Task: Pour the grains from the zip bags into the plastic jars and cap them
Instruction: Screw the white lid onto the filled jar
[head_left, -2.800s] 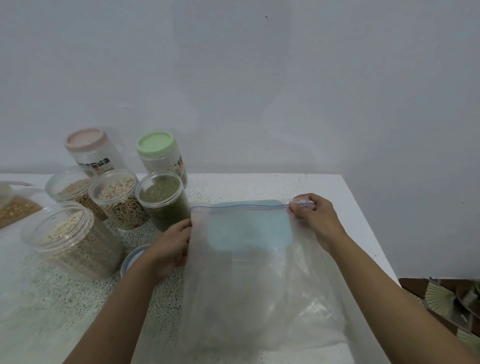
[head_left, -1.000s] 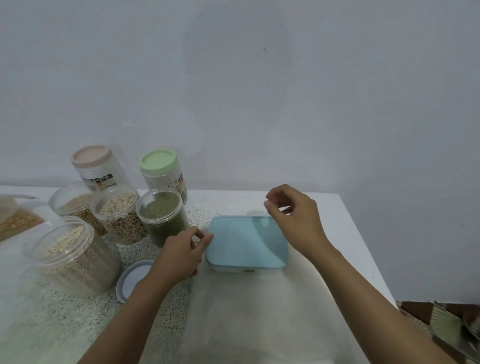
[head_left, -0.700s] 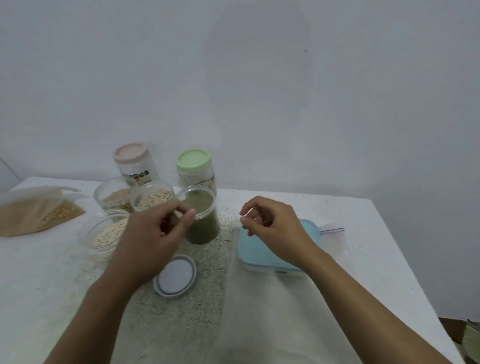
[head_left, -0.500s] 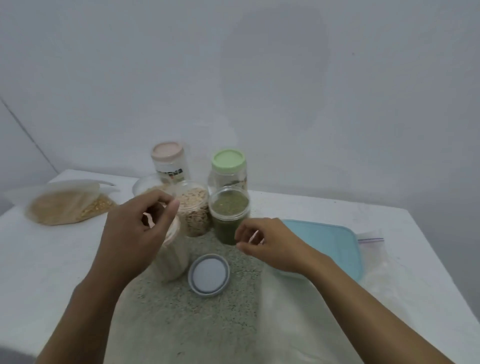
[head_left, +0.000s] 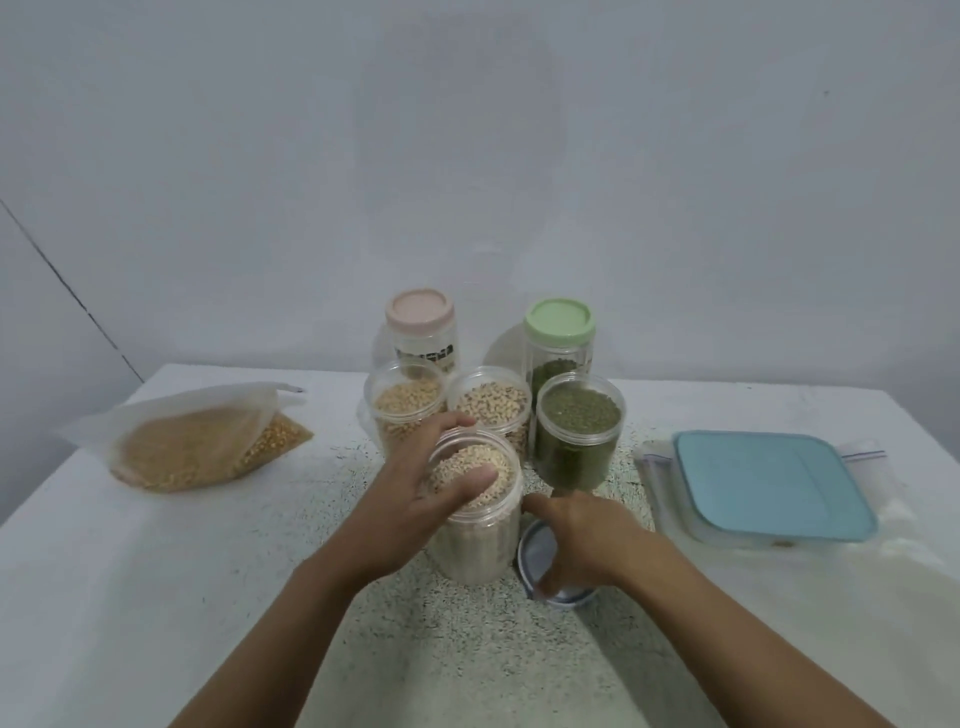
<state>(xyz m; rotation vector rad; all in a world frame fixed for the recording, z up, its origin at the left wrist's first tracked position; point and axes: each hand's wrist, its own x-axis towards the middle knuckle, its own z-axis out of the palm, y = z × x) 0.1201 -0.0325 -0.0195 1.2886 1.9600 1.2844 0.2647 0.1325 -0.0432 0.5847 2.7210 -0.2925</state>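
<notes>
One open grain jar (head_left: 478, 545) gripped in left hand (head_left: 415, 499) fingers, right hand (head_left: 587, 535) fingers clamped on lid (head_left: 525, 551), pink-capped jar (head_left: 421, 332) label illegible.

White table (head_left: 156, 597) bears six jars (head_left: 577, 436), a grain bag (head_left: 192, 452), a lid (head_left: 527, 556).

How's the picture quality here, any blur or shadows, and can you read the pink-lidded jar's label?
Head view: soft, even light, no harsh glare, a faint broad shadow on the wall. Head view: slightly soft throughout; the label on the pink-lidded jar is too blurred to read. Head view: wide-angle stretch splays the table edges.
</notes>
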